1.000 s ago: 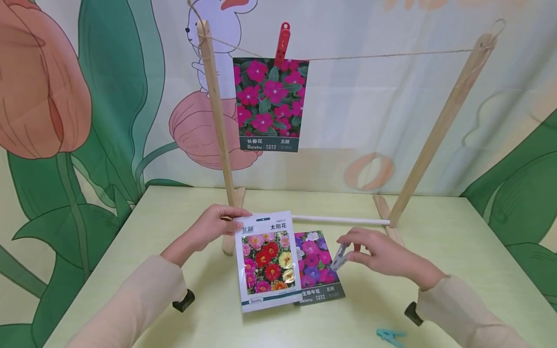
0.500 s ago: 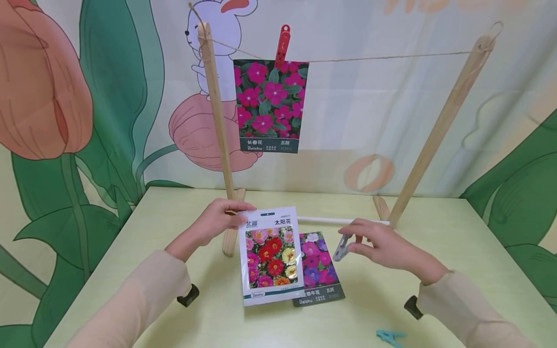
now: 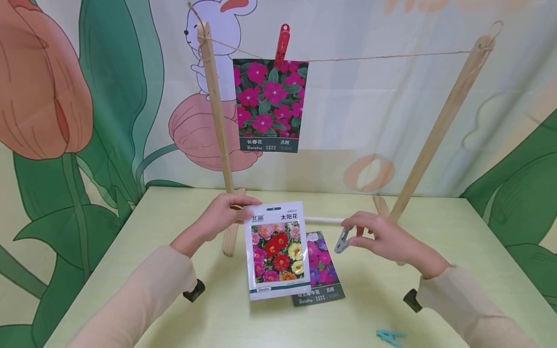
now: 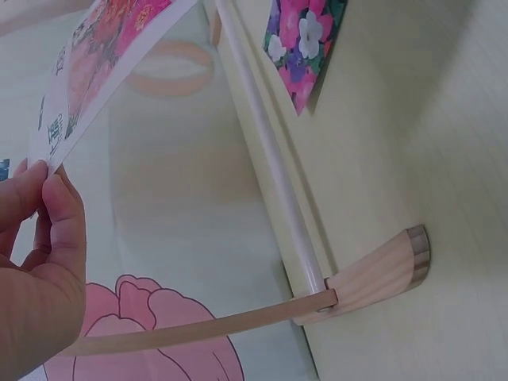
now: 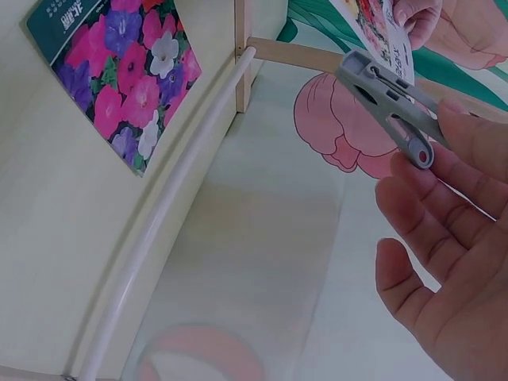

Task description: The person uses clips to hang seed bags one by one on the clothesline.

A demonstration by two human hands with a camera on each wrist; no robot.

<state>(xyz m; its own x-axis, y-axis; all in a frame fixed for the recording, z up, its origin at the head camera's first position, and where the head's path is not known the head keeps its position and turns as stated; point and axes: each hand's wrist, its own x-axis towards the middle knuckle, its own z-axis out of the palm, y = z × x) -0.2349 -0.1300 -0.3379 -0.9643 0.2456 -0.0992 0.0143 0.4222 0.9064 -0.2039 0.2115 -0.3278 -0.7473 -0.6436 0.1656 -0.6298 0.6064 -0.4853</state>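
My left hand (image 3: 222,215) pinches the top left corner of a white seed packet (image 3: 280,251) printed with red, pink and yellow flowers, held up off the table. In the left wrist view the thumb and fingertip meet on that packet's corner. Between thumb and fingers my right hand (image 3: 380,237) holds a grey clothespin (image 3: 343,240), seen closely in the right wrist view. Behind the held packet a second, purple and pink flower packet (image 3: 324,275) lies on the table, partly covered. A third packet (image 3: 271,104) with magenta flowers hangs from a string under a red clothespin (image 3: 283,46).
The string (image 3: 383,57) runs between a left wooden post (image 3: 217,111) and a right wooden post (image 3: 444,125). A white rod (image 3: 324,220) joins their bases. Near the front of the table (image 3: 209,324) lies a turquoise clothespin (image 3: 390,337). A printed curtain hangs behind.
My left hand has moved the white packet up and slightly right. The right hand has risen a little with the grey clothespin, away from the packet on the table.
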